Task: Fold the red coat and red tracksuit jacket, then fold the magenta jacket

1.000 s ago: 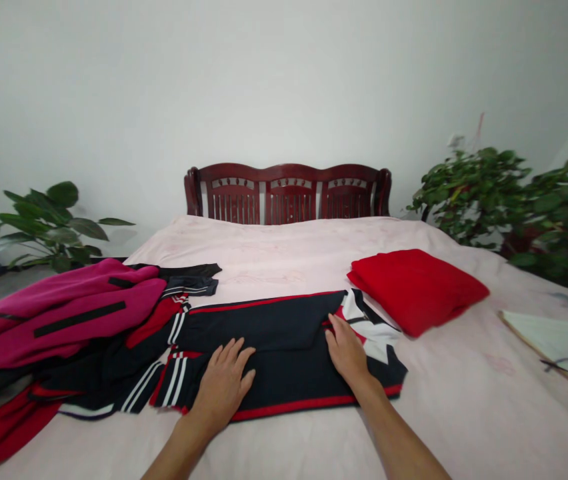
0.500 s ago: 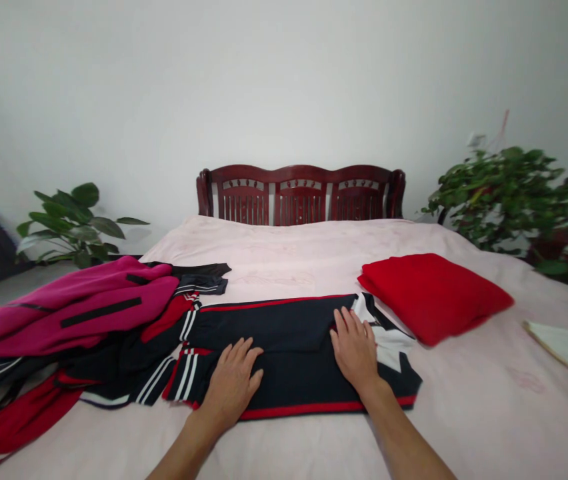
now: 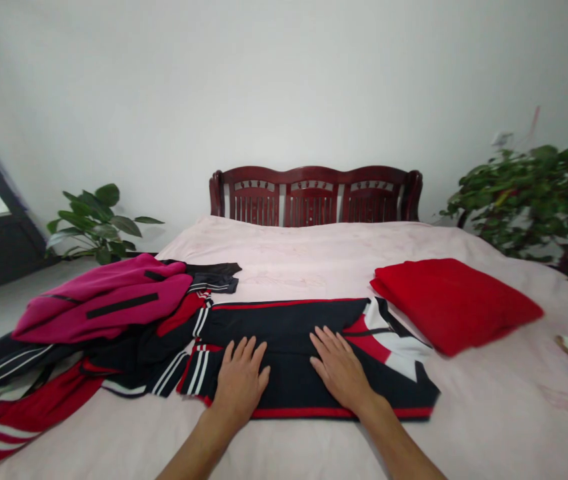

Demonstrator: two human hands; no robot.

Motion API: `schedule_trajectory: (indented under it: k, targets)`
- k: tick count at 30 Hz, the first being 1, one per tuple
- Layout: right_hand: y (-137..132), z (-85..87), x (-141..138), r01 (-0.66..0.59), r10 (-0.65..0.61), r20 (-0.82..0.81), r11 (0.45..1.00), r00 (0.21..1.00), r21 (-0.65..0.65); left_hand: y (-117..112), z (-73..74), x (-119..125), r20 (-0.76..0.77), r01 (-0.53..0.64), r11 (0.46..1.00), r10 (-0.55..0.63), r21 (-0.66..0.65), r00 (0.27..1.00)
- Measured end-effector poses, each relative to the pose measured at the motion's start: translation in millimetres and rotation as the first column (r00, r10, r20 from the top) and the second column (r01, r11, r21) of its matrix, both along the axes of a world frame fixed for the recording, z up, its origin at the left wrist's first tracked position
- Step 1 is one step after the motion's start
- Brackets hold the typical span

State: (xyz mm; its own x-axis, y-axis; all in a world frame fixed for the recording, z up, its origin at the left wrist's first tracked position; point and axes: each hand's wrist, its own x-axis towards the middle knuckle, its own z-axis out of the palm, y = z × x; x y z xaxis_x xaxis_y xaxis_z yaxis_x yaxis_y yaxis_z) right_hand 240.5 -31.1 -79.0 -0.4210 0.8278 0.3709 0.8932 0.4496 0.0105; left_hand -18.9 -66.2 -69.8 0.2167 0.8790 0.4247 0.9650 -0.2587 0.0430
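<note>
A navy jacket (image 3: 294,377) with red edges, a white and red collar end and white-striped cuffs lies folded flat on the bed. My left hand (image 3: 241,377) rests palm down on it near the cuffs, fingers stretched out. Toward the collar end, my right hand (image 3: 339,367) lies flat on the same cloth, its fingers spread. Neither hand grips anything. Just past the collar sits a folded red garment (image 3: 454,303), apart from both hands.
To the left lies a heap of clothes with a magenta jacket (image 3: 114,300) on top, touching the striped cuffs. A pale pink bedspread (image 3: 284,257) covers the bed. Behind stands a dark wooden headboard (image 3: 314,197). Leafy plants (image 3: 97,223) flank the bed.
My right hand has slid left along the navy jacket, away from the collar, uncovering a red patch. My left hand stays on the jacket near the cuffs. The whole view has shifted slightly.
</note>
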Motion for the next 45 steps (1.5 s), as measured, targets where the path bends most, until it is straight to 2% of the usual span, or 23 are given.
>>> schedule_trajectory:
  k: [3,9,14,16,19,21,24,30,33,38,42,45]
  targets:
    - [0,2.8,1,0.004,-0.005,-0.024,1.0,1.0,-0.025,0,3.3,-5,-0.01,-0.045,0.999,0.045,-0.007,0.999]
    - [-3,5.6,1,0.001,-0.003,-0.059,1.0,0.998,-0.029,3,8.9,-17,0.006,-0.055,0.998,0.055,-0.028,0.998]
    - [-1,4.3,2,-0.003,0.001,-0.07,1.0,0.998,-0.029,6,27.2,-53,0.17,-0.12,0.986,0.139,-0.115,0.976]
    - [-1,3.9,2,-0.004,0.002,-0.074,1.0,0.997,-0.031,6,36.7,-76,0.236,-0.197,0.959,0.243,-0.204,0.941]
    - [-1,3.7,2,-0.002,-0.001,-0.078,0.999,0.997,-0.034,6,46.7,-107,0.275,-0.306,0.881,0.414,-0.362,0.868]
    - [-1,3.5,2,0.002,-0.005,-0.07,0.999,0.998,-0.035,6,48.1,-121,0.299,-0.302,0.837,0.464,-0.457,0.834]
    - [-1,2.8,2,0.004,-0.006,-0.061,1.0,0.998,-0.027,7,42.8,-130,0.34,-0.228,0.811,0.457,-0.539,0.822]
    - [1,1.3,2,0.002,-0.002,-0.069,1.0,0.998,-0.009,9,29.4,-131,0.356,-0.191,0.833,0.414,-0.519,0.838]
    - [1,2.1,2,0.009,-0.009,-0.072,1.0,0.997,-0.006,11,30.1,-134,0.382,-0.167,0.851,0.389,-0.498,0.839]
    - [4,4.4,3,0.058,-0.056,-0.1,0.998,0.993,0.017,14,32.7,-136,0.488,-0.161,0.915,0.339,-0.371,0.804]
    - [8,2.6,8,0.094,-0.09,-0.135,0.995,0.987,0.03,15,30.4,-138,0.495,-0.193,0.918,0.354,-0.347,0.793]
    - [11,-0.5,15,0.119,-0.108,-0.183,0.991,0.977,0.056,14,27.0,-141,0.446,-0.22,0.898,0.387,-0.381,0.807]
